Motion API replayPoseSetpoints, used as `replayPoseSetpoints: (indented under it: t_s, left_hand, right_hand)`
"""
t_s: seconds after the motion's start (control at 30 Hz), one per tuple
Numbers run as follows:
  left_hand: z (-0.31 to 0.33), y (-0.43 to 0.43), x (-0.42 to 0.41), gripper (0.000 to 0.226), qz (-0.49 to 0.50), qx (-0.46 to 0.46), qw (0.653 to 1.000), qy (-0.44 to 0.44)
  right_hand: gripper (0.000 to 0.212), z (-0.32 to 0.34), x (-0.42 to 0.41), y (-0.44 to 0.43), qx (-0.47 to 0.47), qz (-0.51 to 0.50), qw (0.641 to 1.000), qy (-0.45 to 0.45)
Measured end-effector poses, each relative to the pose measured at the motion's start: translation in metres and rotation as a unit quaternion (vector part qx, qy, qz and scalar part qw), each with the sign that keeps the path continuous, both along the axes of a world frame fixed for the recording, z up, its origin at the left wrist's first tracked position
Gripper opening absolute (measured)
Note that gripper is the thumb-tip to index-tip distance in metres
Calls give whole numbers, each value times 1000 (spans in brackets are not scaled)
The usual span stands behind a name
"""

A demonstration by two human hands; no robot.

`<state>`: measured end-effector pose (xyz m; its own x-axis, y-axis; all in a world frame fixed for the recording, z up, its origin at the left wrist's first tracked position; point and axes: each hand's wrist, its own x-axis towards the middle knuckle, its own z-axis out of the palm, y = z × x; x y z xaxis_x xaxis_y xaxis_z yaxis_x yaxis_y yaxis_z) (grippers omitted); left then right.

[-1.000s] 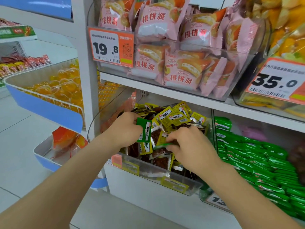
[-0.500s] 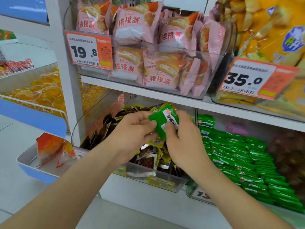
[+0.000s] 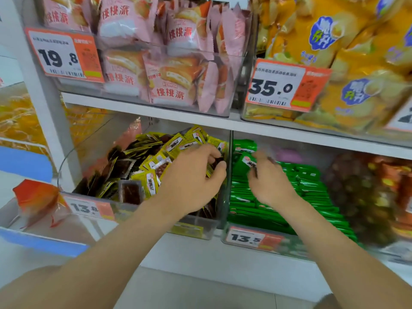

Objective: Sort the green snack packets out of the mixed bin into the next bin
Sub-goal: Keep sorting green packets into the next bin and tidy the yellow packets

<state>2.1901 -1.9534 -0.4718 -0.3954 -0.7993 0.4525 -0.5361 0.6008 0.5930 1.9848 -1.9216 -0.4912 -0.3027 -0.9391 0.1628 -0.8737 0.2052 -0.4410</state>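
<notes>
Over the clear mixed bin, left hand curls into crinkly yellow packets, grip unclear; right hand, blurred, meets a glossy green packet, hold untellable.

green packets, yellow packets, pink bags

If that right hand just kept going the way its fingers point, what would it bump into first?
Probably the green snack packets stacked in the clear plastic bin: the right hand points up and back over that pile, one green packet right at its fingertips. Motion blur leaves depth uncertain.
</notes>
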Motion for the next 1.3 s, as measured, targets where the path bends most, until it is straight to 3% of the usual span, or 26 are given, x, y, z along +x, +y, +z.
replayPoseSetpoints:
  t_s: [0.1,0.23,0.43,0.57,0.7,0.83,0.9,1.03,1.2,1.3]
  left_hand:
    - [-2,-2,-7,38,12,16,999,-33]
    - [-5,-6,-11,37,3,41,998,-57]
    - [-5,-7,-11,21,-17,54,996,-65]
    - [-7,-6,-7,19,-30,34,996,-77]
    - [-10,-6,-5,18,-43,20,996,-81]
    - [-10,-7,-1,17,-51,26,995,-77]
    - [-7,-7,1,16,-45,24,996,-73]
    - [-3,-12,10,15,-32,18,998,-56]
    - [6,-20,33,26,26,42,997,-56]
    - [3,-32,63,25,97,108,979,-144]
  right_hand:
    - [42,-14,-9,-11,2,50,996,74]
    - [39,-24,-20,-29,-76,-3,986,151]
    - [78,-35,-11,-36,-23,0,998,62]
    - [71,-27,-7,-41,-63,-62,995,-34]
    - [86,-26,-1,-41,-10,-53,999,-5]
    - [96,-35,-10,-40,65,-26,993,96]
    - [92,-36,-12,-40,22,-32,990,132]
    - [57,-30,-19,-40,-113,-13,990,82]
    - [52,-20,-5,-32,5,0,974,227]
    - [46,-6,10,-26,-7,-12,966,260]
